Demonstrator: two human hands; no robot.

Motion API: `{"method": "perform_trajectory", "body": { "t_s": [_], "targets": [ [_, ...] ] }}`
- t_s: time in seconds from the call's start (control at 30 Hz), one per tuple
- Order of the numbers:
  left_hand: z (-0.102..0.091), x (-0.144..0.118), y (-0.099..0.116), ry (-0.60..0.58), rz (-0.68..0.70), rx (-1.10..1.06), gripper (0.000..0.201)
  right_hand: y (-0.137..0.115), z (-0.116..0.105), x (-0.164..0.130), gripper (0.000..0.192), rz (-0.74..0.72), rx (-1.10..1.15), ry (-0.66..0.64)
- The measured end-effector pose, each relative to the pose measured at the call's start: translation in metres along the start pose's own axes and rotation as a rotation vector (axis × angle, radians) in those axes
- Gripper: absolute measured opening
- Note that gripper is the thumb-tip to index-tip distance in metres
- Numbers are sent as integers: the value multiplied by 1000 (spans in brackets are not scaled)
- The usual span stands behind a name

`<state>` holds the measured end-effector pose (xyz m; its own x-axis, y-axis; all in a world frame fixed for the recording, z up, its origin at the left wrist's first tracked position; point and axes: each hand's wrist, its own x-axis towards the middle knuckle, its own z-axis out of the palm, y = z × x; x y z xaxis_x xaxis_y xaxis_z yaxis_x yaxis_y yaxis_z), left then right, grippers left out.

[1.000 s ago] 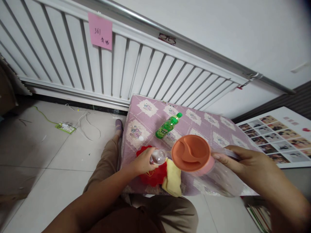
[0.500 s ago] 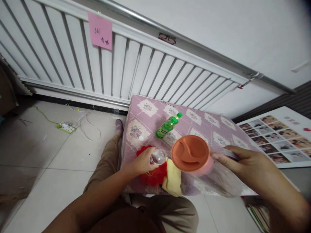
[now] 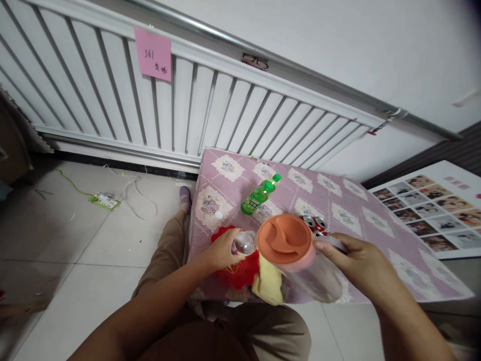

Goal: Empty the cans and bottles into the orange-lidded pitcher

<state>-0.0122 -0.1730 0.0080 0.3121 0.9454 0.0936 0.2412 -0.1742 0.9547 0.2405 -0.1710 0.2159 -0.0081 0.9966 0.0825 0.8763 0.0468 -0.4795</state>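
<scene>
My left hand is wrapped round a small clear bottle, its uncapped mouth facing up, above a red scalloped mat. By its handle, my right hand grips a clear pitcher with an orange lid. The pitcher is tilted, its lid end close to the bottle's mouth. Whether liquid runs between them I cannot tell. A folded yellow cloth lies beside the mat, partly beneath the pitcher. Near the mat sits a small white cap.
Two green-capped bottles stand farther back on the flowered tablecloth. Several cans are behind the pitcher. A white radiator runs along the wall. A photo board leans at right; a power strip lies on the floor.
My right hand has moved the pitcher slightly left, closer to the bottle. Cans behind it now show. My left hand stays almost where it was.
</scene>
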Motion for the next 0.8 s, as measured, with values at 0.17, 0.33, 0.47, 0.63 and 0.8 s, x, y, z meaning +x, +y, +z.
{"method": "perform_trajectory", "body": {
  "t_s": [0.17,0.33,0.47,0.63,0.8],
  "targets": [
    [2,1,-2,17,7,9,74,15,13,-4,44,64,160,-7],
    [2,-1,0,15,-12,23,73,39,28,-7,33,123,355,99],
    [2,-3,7,7,-43,30,74,64,41,-8,42,216,595,226],
    [4,-4,4,22,-53,42,77,77,53,-5,50,242,855,379],
    [7,-3,-1,10,-30,40,77,83,64,4,49,227,993,540]
  ]
}}
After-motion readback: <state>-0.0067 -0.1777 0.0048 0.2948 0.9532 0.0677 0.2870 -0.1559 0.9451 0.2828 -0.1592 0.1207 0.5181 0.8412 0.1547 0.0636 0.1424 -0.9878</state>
